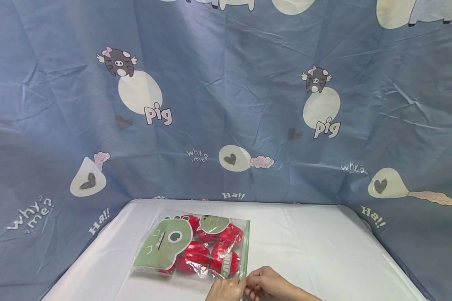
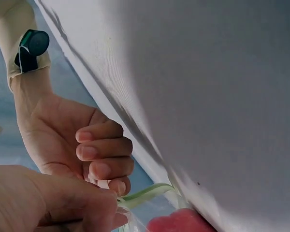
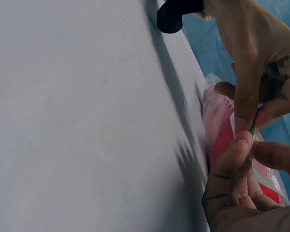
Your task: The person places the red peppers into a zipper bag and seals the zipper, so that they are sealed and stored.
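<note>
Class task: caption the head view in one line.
Both hands, left hand and right hand, pinch the green zip strip of a bag.

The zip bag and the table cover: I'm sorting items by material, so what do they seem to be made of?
The zip bag looks like thin clear plastic film: glossy, wrinkled, with the red items showing through, a printed green cartoon and a green seal strip that both hands pinch. The table cover seems to be matte white woven cloth; a fine weave and soft creases show.
</note>
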{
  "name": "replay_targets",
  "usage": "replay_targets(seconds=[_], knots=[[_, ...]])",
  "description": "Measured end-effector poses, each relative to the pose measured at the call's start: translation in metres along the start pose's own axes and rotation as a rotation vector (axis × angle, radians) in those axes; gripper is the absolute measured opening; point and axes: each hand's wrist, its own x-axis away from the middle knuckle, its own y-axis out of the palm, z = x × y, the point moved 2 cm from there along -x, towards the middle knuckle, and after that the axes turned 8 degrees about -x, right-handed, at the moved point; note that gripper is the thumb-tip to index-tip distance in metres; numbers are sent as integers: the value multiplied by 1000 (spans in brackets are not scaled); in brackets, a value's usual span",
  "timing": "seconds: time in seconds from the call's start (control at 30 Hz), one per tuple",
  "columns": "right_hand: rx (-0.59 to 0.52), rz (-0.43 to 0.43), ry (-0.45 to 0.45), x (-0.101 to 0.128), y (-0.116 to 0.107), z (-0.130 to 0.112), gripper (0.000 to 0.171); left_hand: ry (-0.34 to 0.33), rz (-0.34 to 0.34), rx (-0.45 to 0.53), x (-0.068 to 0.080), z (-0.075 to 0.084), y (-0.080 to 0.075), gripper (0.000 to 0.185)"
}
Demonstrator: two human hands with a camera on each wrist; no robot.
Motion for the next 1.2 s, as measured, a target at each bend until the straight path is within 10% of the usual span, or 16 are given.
replay_targets(seconds=[0.4,1.2], knots=[[119,191,-27,-23,-19,-10,24,-18,85,-72,1,2,3,21],[211,371,-135,-60,-38,-27,21,-41,51,20,2,1,2,31]])
